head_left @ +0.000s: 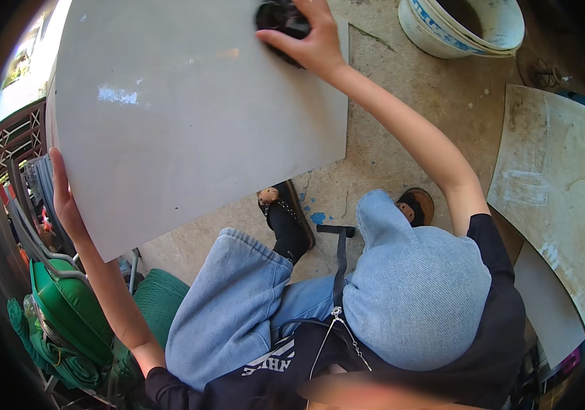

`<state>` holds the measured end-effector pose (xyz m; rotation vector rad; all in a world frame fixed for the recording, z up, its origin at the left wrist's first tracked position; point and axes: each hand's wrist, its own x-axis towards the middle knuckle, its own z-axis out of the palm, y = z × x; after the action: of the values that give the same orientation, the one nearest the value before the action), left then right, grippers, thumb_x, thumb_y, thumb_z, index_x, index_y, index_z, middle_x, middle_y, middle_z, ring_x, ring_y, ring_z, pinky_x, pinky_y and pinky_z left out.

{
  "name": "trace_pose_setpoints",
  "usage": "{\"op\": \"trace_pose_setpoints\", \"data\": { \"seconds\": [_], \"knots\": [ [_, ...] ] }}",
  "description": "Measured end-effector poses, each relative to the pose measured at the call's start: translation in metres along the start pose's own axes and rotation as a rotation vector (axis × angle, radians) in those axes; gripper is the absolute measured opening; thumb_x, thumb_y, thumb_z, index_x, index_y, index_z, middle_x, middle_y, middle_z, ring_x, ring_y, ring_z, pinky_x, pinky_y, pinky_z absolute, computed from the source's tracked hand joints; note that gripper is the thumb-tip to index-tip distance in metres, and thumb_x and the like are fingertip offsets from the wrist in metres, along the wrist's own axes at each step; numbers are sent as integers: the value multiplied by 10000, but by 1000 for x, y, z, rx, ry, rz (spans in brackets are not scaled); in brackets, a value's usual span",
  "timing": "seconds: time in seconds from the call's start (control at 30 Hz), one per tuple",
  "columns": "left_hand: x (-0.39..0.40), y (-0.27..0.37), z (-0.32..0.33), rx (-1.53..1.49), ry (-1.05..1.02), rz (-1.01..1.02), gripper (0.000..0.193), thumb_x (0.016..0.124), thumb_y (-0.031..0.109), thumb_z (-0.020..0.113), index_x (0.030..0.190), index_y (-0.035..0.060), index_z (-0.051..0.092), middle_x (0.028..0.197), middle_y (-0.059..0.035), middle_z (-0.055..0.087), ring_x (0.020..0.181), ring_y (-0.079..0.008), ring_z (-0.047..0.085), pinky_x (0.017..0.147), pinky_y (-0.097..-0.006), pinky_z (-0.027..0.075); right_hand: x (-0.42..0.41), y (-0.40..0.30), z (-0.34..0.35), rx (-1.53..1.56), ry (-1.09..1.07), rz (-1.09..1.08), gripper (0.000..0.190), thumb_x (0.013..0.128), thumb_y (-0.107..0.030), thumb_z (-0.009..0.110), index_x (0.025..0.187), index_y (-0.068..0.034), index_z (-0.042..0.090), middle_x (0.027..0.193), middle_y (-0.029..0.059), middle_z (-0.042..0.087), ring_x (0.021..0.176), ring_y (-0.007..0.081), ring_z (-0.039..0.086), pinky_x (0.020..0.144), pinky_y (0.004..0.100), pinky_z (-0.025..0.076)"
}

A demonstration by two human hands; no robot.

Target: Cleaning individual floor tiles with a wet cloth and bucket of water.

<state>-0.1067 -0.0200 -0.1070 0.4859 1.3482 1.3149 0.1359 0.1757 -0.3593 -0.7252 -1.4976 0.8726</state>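
A large flat grey-white board is tilted in front of me, with a whitish patch near its left side. My left hand rests against the board's left edge, thumb up; its other fingers are hidden behind the board. Near the board's upper right, my right hand is closed around a round dark object, which is blurred and lies against the board's face. What this object is exactly, I cannot tell.
A white plastic bucket stands at the upper right on the concrete floor. Stained boards lean at the right. Green netting and a green wheelbarrow are at the lower left. My sandalled feet are under and beside the board.
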Motion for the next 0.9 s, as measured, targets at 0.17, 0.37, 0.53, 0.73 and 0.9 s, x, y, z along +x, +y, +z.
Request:
{"op": "trace_pose_setpoints", "data": {
  "seconds": [0.17,0.37,0.53,0.73,0.9],
  "knots": [
    [-6,5,17,-53,-116,-59,556,997,447,350,1242,-15,541,1150,-165,631,980,-249,661,788,-348,575,8,-73,36,337,-175,-261,509,627,-248,759,1116,-172,641,1267,82,514,1164,262,493,992,371,409],
    [3,-1,15,-99,-154,-73,568,998,452,341,1251,-20,532,1166,-166,623,1010,-259,649,819,-353,563,-93,-114,8,252,-455,-403,497,551,-341,768,1037,-340,667,1195,-13,575,1201,252,464,971,553,276],
    [-4,4,8,-73,-143,-87,581,996,460,339,1245,-28,532,1161,-166,625,1021,-254,644,842,-355,552,-143,-111,-25,232,-643,-723,277,741,-349,681,1008,-274,687,1080,-11,586,947,216,522,848,446,365],
    [-6,4,0,29,-24,8,570,999,447,338,1231,-35,536,1137,-163,636,968,-240,665,790,-332,575,-34,-63,-57,425,-222,-64,320,680,-93,703,996,-82,658,1011,91,611,977,277,586,886,370,469],
    [3,-1,16,41,-4,-20,542,998,436,355,1201,-24,558,1088,-144,655,907,-212,682,740,-292,587,40,4,2,240,-92,282,478,750,-188,676,1197,-41,589,1090,148,628,1050,260,593,896,337,464]
  ]
}}
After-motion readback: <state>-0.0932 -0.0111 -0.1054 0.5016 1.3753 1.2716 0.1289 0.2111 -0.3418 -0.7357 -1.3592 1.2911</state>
